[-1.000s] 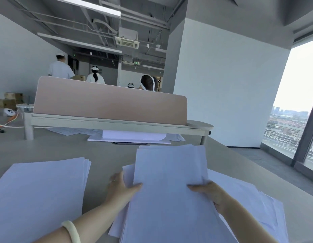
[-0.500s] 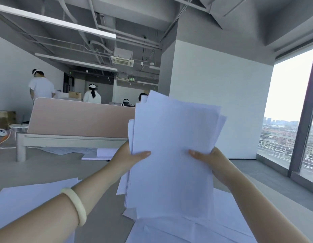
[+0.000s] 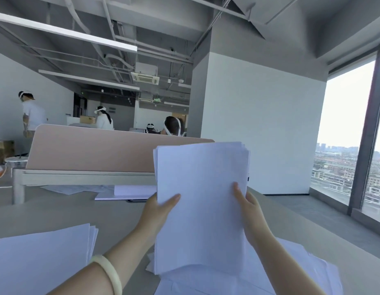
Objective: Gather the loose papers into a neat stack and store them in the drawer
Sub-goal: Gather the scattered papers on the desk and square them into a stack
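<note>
— Starting left of the grip, what is seen?

— A flat pile of papers is laid on the desk, well apart from the left hand. A pale bracelet is worn on that wrist.

— And how is the sheaf held?

— The sheaf of papers is held upright between both raised hands, its edges nearly squared. The left edge is pinched with the thumb in front and the fingers hidden behind. The right edge is clasped likewise by the right hand. Loose sheets are spread beneath and to the right of the grip.
</note>
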The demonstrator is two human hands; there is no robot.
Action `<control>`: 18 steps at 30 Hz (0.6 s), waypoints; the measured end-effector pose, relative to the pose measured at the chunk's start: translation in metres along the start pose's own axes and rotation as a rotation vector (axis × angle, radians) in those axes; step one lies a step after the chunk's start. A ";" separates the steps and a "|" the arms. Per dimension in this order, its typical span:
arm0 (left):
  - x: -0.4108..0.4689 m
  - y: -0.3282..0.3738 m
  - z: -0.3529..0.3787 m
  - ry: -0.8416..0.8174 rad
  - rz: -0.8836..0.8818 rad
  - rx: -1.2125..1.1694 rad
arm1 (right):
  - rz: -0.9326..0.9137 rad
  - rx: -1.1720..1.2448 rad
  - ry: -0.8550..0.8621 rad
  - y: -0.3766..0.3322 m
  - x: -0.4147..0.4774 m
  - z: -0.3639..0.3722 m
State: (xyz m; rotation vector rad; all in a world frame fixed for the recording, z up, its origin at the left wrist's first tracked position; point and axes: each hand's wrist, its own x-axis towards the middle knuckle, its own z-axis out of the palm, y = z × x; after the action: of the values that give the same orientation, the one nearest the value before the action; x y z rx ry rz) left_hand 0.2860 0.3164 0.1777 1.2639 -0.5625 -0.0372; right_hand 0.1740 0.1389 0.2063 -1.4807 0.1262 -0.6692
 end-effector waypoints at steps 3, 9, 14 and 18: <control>0.012 0.019 -0.001 0.005 0.034 0.021 | -0.064 0.016 0.025 -0.014 0.004 -0.003; 0.003 0.020 -0.013 0.013 0.031 0.088 | -0.126 -0.145 0.151 0.003 0.008 -0.015; -0.016 -0.006 -0.011 -0.004 0.005 0.138 | -0.062 -0.157 0.037 0.033 -0.009 -0.001; -0.027 -0.027 -0.015 0.000 -0.050 0.150 | 0.035 -0.144 0.059 0.055 -0.013 -0.005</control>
State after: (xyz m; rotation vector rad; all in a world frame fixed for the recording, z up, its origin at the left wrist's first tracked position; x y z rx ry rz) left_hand 0.2767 0.3304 0.1404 1.4241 -0.5413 -0.0366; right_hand 0.1797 0.1380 0.1501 -1.5931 0.2499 -0.6874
